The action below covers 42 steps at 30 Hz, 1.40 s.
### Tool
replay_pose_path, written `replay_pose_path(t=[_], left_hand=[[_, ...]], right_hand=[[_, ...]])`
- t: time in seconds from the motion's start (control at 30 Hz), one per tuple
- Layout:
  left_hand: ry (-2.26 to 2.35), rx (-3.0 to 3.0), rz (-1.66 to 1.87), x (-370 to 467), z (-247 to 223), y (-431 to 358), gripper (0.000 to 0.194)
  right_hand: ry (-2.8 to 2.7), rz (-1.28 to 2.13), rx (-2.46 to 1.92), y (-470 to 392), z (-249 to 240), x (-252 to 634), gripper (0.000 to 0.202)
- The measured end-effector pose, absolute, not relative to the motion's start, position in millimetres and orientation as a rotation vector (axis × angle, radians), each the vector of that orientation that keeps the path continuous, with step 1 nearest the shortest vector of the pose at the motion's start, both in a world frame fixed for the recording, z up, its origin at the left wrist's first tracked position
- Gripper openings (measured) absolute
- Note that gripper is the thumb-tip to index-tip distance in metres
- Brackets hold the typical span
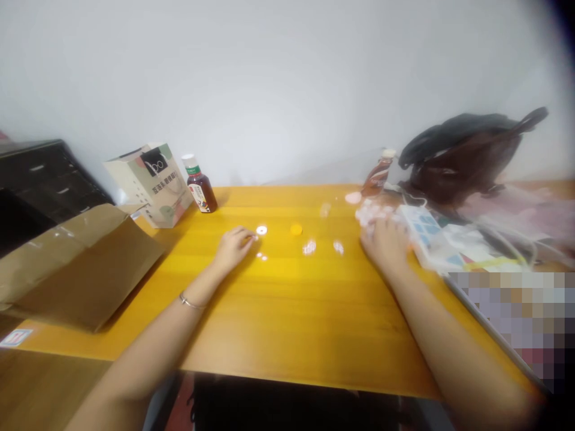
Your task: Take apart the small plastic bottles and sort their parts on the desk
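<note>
My left hand (pixel 233 246) rests on the yellow wooden table (pixel 278 323), fingers curled, its fingertips next to a small white ring-shaped piece (pixel 261 230). Whether it pinches anything I cannot tell. My right hand (pixel 384 242) lies at the right, blurred by motion, against a crumpled clear plastic wrap (pixel 371 214); its grip is unclear. Between the hands lie a small yellow cap (pixel 296 229) and a few small white bits (pixel 309 246). A thin bracelet circles my left wrist.
A dark brown bottle with a white cap (pixel 200 185) and a paper gift bag (pixel 150 182) stand at the back left. An open cardboard box (pixel 76 263) lies left. Another bottle (pixel 377 173), a dark bag (pixel 462 155), papers and white cables crowd the right.
</note>
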<state>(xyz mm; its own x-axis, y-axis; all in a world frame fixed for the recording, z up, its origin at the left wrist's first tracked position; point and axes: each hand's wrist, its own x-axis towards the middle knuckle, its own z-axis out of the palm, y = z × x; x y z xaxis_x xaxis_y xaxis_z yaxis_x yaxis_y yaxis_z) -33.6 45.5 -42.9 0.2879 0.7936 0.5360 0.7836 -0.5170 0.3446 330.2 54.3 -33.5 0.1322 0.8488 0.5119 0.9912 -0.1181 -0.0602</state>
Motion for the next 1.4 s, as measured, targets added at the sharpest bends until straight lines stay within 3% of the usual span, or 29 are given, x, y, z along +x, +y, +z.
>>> replay_pose_path(t=[0.13,0.3,0.53,1.0,1.4], left_hand=[[1.904,2.23,1.035,-71.8,-49.9,68.4,0.018],[2.004,2.133,0.996,-90.3,-60.7,81.7,0.019],[1.985,2.147,1.004,-80.7,-66.7,84.7,0.02],[1.943,2.093,1.056,-79.9,-68.2,84.5,0.025],[1.615,2.402,0.698,-80.4,-44.5,66.3,0.017]], right_hand=[[-1.858,-0.315,-2.088,45.7,-24.0,324.2,0.029],[-1.982,0.042,-2.107,38.5,-18.4,318.5,0.015],[-2.342,0.46,-1.68,16.4,-14.4,291.5,0.009],[-2.359,0.701,-1.175,-8.1,-23.5,250.6,0.013],[-2.357,0.712,-1.151,-9.3,-23.1,250.0,0.013]])
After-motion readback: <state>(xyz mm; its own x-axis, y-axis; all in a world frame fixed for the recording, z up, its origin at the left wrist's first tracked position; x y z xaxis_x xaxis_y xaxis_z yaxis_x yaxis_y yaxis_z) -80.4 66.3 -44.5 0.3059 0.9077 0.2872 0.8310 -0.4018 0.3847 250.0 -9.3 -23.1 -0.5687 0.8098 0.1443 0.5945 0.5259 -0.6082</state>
